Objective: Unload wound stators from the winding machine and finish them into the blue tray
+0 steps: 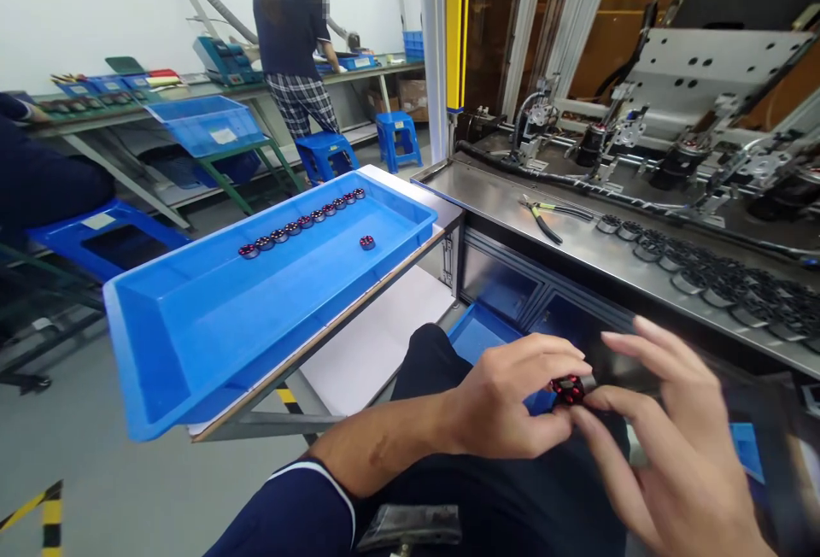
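Note:
Above my lap, a small round motor stator [569,389] with a dark body, red windings and a silvery rim is pinched between the thumb and fingers of my left hand [512,395]. Thumb and forefinger of my right hand [672,429] close on its near right edge, while the other right fingers are raised and spread. Its underside is hidden. A blue tray [256,318] to the left carries a row of similar stators [305,221] along its far side. One more stator [367,243] sits apart near the tray's right end.
Pliers [541,219] lie on the metal machine ledge [493,198], beside many black ring-shaped parts [723,284]. Machine fixtures [679,164] stand behind. A co-worker [295,44] stands at the far bench; another person [44,164] is at left. Blue stools [326,155] stand on the floor.

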The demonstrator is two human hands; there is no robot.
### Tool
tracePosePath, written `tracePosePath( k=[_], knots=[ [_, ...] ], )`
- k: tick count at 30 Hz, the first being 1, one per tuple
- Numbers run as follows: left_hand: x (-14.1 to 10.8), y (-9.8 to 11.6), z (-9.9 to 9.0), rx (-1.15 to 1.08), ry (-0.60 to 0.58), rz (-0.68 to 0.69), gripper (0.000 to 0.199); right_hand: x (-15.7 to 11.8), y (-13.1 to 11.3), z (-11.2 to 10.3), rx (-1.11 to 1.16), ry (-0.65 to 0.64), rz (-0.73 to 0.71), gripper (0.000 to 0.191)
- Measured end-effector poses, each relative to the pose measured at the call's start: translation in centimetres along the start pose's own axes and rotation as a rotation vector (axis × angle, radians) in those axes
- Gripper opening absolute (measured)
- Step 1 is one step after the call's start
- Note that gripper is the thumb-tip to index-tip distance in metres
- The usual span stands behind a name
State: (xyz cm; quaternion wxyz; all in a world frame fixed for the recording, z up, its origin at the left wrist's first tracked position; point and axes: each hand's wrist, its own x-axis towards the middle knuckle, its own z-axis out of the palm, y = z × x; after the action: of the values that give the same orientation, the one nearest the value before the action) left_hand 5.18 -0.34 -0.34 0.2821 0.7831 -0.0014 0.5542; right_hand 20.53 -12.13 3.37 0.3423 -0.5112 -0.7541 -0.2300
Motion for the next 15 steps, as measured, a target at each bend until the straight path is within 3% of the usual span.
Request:
tracePosePath(
  k=[4, 7, 10, 15],
  knots=[
    [-0.1, 0.1, -0.6, -0.119, -0.008, -0.144, 0.031, 0.3, 1.1, -0.2, 0.027, -0.035, 0.009, 0.006],
    [-0.2, 0.0, -1.0, -0.179, 0.011, -0.237, 0.033, -0.5, 2.0, -0.3, 0.054, 0.031, -0.002, 0.007],
    [-0.1, 0.1, -0.7, -0.106, 0.027, -0.197, 0.032, -0.2, 1.2, 0.1, 0.055, 0.025, -0.025, 0.02],
    [-0.1, 0.6, -0.5, -0.084, 0.008, -0.178, 0.032, 1.0, 0.5, 0.7, 0.082, -0.08, -0.017, 0.009]
  ],
)
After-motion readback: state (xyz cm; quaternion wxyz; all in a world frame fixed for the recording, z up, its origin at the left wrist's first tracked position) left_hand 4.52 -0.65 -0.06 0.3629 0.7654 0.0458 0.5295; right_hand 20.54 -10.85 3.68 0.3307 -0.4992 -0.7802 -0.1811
